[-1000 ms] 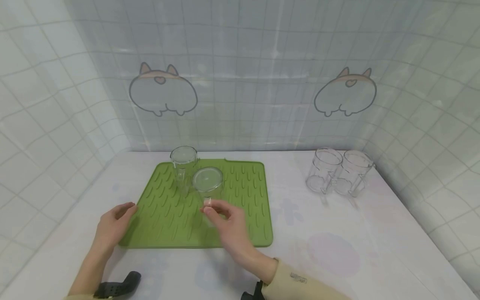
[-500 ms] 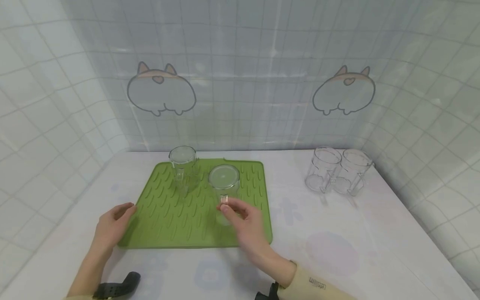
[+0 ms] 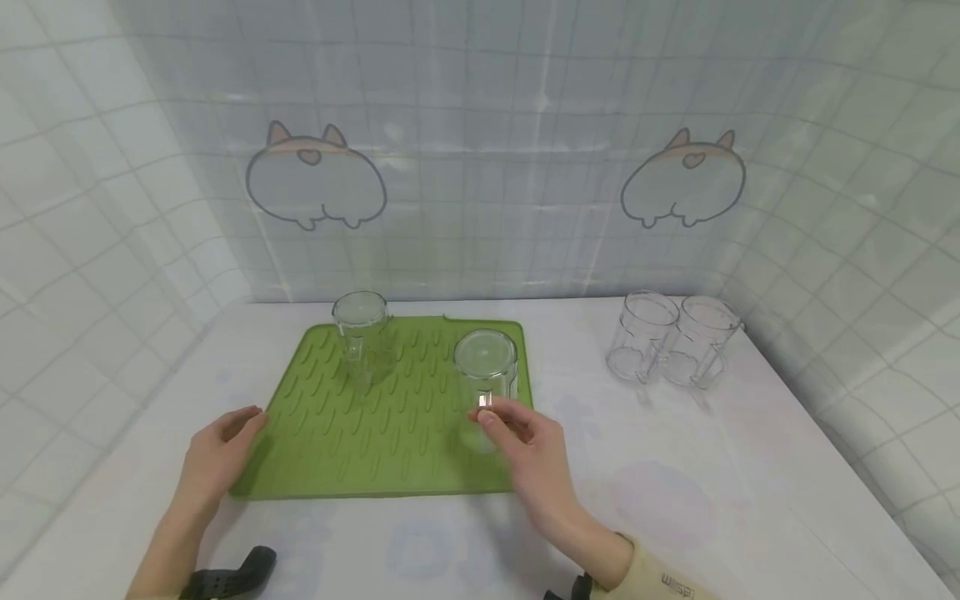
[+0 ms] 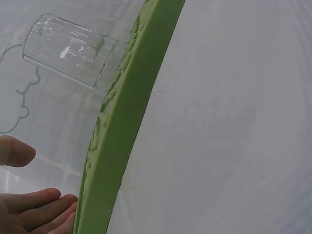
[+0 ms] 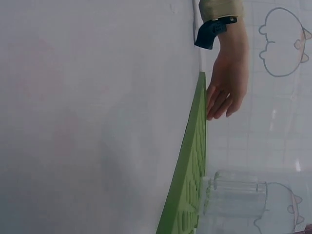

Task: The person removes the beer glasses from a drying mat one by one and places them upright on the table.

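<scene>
My right hand [image 3: 534, 454] pinches the handle of a clear glass mug [image 3: 486, 358] between thumb and fingers. That mug is over the right part of a green ridged mat [image 3: 360, 467]; whether it touches the mat, I cannot tell. Another clear glass mug [image 3: 362, 329] stands on the mat's back left, its handle towards me. My left hand [image 3: 217, 454] is at the mat's left edge, fingertips by the rim and nothing held. In the left wrist view, the left fingers [image 4: 41, 207] are extended beside the green edge, with the thumb apart.
Two more clear glass mugs [image 3: 647, 333] stand side by side on the white surface [image 3: 660, 492] at the back right. Tiled-pattern walls [image 3: 465, 167] with dog drawings rise behind and along both sides.
My right hand has slid the held mug rightwards over the mat, away from the back-left mug. The left hand stays at the mat's left edge.
</scene>
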Available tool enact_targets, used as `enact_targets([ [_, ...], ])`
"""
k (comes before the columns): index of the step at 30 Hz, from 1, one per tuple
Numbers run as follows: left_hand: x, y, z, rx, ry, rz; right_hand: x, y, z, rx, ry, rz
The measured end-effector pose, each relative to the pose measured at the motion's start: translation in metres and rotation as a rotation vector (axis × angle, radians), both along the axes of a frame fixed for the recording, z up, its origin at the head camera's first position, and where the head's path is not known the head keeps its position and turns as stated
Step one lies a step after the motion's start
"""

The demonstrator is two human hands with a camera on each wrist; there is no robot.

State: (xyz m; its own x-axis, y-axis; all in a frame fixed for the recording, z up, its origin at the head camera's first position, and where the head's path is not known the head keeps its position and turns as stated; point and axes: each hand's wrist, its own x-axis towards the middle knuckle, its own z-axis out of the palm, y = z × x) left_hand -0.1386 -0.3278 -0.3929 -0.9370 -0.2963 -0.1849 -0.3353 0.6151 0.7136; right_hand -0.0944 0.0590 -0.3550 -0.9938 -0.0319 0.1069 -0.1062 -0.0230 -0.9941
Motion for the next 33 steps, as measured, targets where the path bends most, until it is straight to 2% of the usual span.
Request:
enact_targets([
  [5,0.001,0.001,0.001,-0.015,-0.005,0.017,0.002,0.010,0.001,-0.021,0.001,-0.029],
  [13,0.004,0.004,0.002,-0.033,0.027,0.013,0.005,0.026,0.003,-0.035,-0.008,-0.069],
  [26,0.000,0.006,0.002,-0.047,0.035,-0.008,0.009,0.054,0.007,0.054,-0.008,-0.174],
  [33,-0.001,0.008,0.001,-0.053,0.037,0.002,0.005,0.061,0.008,0.110,0.015,-0.184],
])
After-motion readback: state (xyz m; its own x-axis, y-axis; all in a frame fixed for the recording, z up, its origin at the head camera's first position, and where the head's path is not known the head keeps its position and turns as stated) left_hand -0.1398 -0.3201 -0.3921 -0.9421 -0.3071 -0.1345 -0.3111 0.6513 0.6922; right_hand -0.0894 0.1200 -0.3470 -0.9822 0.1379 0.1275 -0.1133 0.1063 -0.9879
